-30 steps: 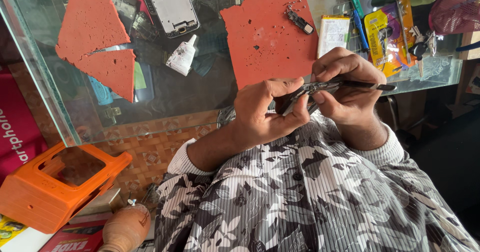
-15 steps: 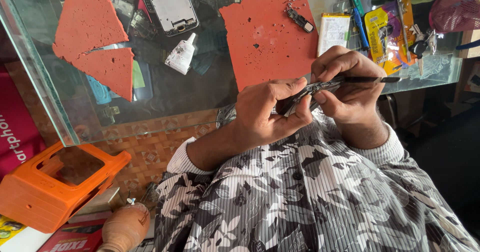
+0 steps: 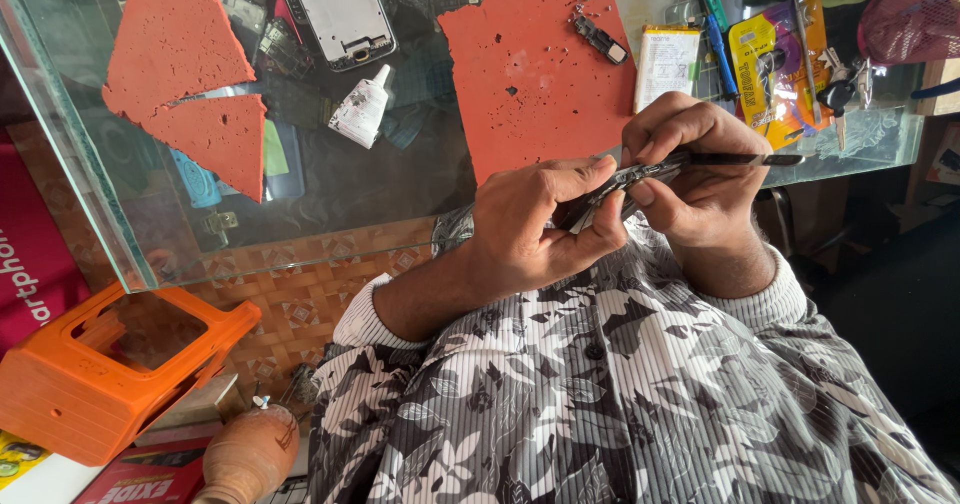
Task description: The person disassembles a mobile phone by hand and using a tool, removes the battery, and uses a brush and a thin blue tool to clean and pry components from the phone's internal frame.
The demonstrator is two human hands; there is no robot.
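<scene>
My left hand (image 3: 535, 229) grips a small dark phone part (image 3: 612, 190) between thumb and fingers, held over my lap just below the glass counter's edge. My right hand (image 3: 700, 174) holds black tweezers (image 3: 735, 160) whose tips meet that part; the tail of the tweezers points to the right. Both hands touch each other around the part, most of which is hidden by my fingers. My patterned grey-and-white sleeves fill the lower frame.
On the glass counter (image 3: 330, 199) lie a large orange mat (image 3: 540, 64) with a small component (image 3: 602, 39), two orange mat pieces (image 3: 185, 74), a silver phone frame (image 3: 338, 9), a white glue bottle (image 3: 362, 109), a battery (image 3: 667, 64) and a yellow tool packet (image 3: 775, 59). An orange plastic stool (image 3: 105, 364) stands lower left.
Both hands have stayed together at the part; the tweezers have shifted only slightly. Nothing was picked up or let go.
</scene>
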